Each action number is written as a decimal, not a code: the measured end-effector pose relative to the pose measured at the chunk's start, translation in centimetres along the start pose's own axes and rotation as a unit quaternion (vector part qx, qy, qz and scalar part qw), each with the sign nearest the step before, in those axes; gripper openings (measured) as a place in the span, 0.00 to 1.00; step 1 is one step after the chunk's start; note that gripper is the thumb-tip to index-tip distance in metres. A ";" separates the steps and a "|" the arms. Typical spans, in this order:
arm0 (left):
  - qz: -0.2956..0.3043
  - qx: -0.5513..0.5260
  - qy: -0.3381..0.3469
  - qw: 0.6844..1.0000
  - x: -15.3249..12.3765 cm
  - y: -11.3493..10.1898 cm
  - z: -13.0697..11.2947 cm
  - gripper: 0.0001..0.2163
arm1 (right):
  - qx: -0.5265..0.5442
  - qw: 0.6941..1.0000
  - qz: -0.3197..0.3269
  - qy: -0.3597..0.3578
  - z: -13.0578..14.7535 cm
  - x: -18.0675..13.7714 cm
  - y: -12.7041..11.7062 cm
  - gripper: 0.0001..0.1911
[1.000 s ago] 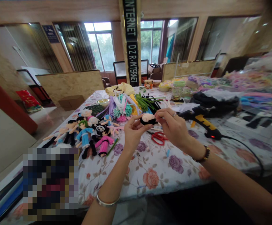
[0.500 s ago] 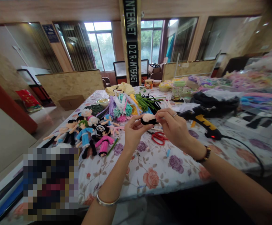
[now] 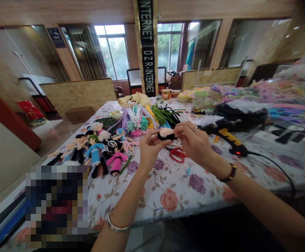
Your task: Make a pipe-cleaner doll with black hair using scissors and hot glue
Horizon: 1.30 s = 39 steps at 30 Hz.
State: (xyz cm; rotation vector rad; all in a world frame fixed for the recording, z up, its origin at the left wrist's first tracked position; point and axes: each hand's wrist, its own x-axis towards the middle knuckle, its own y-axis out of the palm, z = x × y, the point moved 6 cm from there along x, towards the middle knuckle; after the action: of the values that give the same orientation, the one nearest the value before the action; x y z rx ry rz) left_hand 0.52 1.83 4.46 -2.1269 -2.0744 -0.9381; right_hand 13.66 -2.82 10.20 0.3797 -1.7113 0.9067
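Above the middle of the table, a small doll head [image 3: 167,133] with a pale face and black hair is held between both hands. My left hand [image 3: 152,145] pinches it from the left, thumb along its lower edge. From the other side, the closed fingertips of my right hand [image 3: 194,141] grip its right end. Red-handled scissors [image 3: 178,154] lie on the cloth just below, partly behind my right hand. To the right of that hand is a black and yellow glue gun [image 3: 227,136] with a lit red light and a cord.
Finished dolls [image 3: 97,150] lie in a heap on the left of the flowered tablecloth [image 3: 152,206]. Bundles of coloured pipe cleaners [image 3: 138,120] stand behind my hands. A black bag [image 3: 241,117] and a white power strip [image 3: 281,143] sit at the right.
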 end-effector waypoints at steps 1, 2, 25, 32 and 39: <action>0.001 0.000 0.001 1.000 0.0 0.0 0.0 0.19 | -0.003 1.000 0.001 0.000 0.0 0.0 0.0 0.09; 0.000 0.001 0.001 1.000 0.0 0.0 0.1 0.19 | -0.006 1.000 0.004 0.000 0.0 0.0 0.0 0.09; -0.010 0.009 -0.011 1.000 0.0 -0.1 0.4 0.19 | -0.027 0.998 0.042 0.028 -0.4 -0.1 0.4 0.09; -0.019 -0.006 -0.025 0.999 0.0 -0.2 0.4 0.19 | 0.004 0.998 0.046 0.052 -0.8 -0.1 0.8 0.07; -0.022 -0.035 -0.071 0.997 0.1 -0.3 0.8 0.23 | 0.112 0.987 0.050 0.107 -1.2 0.0 1.0 0.03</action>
State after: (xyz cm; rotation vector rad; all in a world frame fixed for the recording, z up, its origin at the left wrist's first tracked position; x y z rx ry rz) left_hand 0.53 2.29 3.77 -2.2554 -2.1918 -0.9025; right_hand 13.79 -1.24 9.95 0.3330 -1.4459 1.1764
